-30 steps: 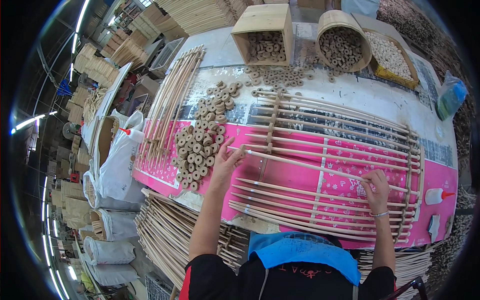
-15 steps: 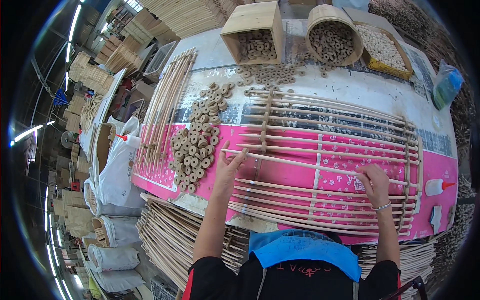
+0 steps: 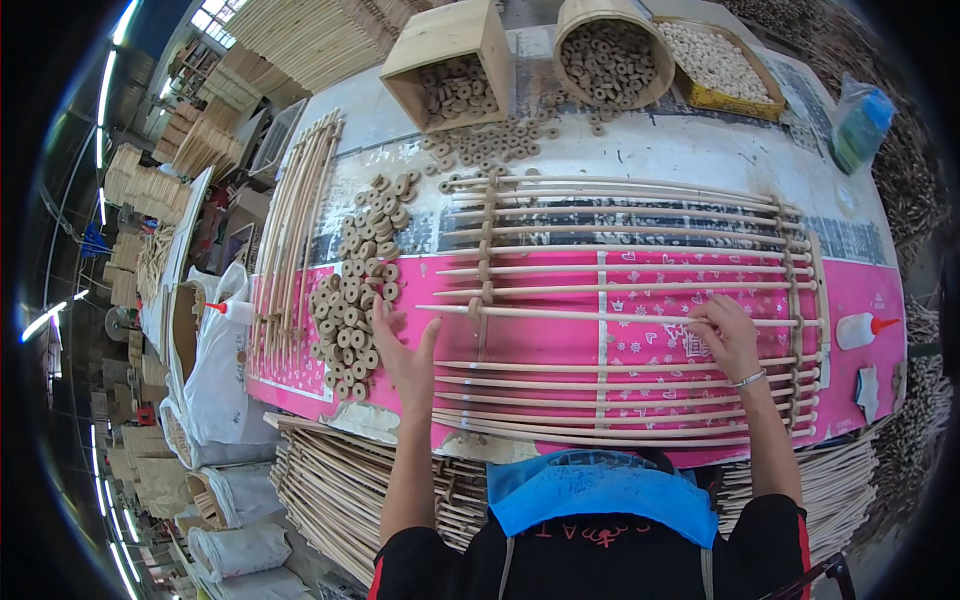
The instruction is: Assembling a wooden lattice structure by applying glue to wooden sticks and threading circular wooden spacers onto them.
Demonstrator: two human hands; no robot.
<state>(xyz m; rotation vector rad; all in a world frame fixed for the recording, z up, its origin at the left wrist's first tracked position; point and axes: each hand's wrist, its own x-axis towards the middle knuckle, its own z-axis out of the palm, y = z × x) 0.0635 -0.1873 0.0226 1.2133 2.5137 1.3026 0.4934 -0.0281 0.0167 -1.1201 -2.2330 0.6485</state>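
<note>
Several thin wooden rods with pointed left ends lie side by side across the bench, resting on two crosswise rows of wooden rings. One wooden rod (image 3: 570, 314) is pinched near its right part by my right hand (image 3: 728, 335), fingers closed round it. A wooden ring (image 3: 475, 309) sits on this rod near its pointed left end. My left hand (image 3: 404, 362) is off the rod, thumb and fingers apart, at the right edge of a pile of loose wooden rings (image 3: 352, 325). Nothing shows in its grasp.
Farther back stand a wooden box (image 3: 445, 50) and a round tub (image 3: 608, 30) of rings, and a yellow tray (image 3: 735, 106) of small pale pieces. More rods (image 3: 300, 230) lie at the left. A white glue bottle (image 3: 855, 331) with a red tip lies at the right.
My left hand has let go of the rod's left end and moved left to the ring pile, opening. The ring stays on the rod; my right hand keeps its hold. The view has shifted slightly.
</note>
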